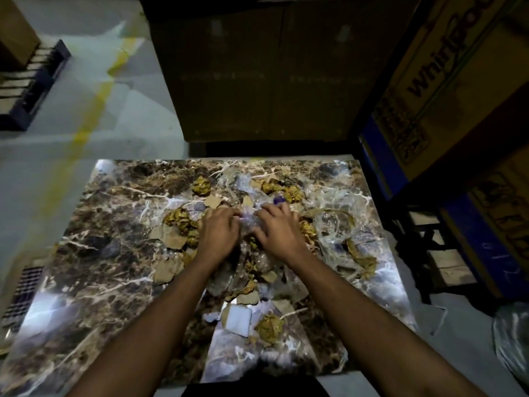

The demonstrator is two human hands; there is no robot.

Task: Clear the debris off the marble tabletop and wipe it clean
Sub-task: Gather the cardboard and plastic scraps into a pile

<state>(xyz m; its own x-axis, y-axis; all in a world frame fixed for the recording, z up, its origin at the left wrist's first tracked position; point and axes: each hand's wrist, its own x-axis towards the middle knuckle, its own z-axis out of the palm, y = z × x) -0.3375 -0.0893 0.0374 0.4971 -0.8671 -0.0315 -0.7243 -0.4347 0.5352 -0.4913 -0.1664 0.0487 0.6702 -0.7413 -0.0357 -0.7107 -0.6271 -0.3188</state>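
A brown marble tabletop (94,267) with white veins fills the lower view. Debris lies across its middle and right: crumpled yellow-brown paper balls (201,186), torn cardboard scraps (167,270), a white paper piece (239,319) and clear crinkled plastic film (333,224). My left hand (219,234) and my right hand (276,230) lie side by side at the table's centre. Their curled fingers gather a bunch of clear plastic film (247,222) between them. The heap under my palms is partly hidden.
A large dark cardboard box (257,81) stands right behind the table. Printed cartons (446,90) are stacked at the right, with a dark wooden frame (423,233) below them. A clear plastic bag (512,339) lies on the floor at the right. A pallet (31,81) sits far left.
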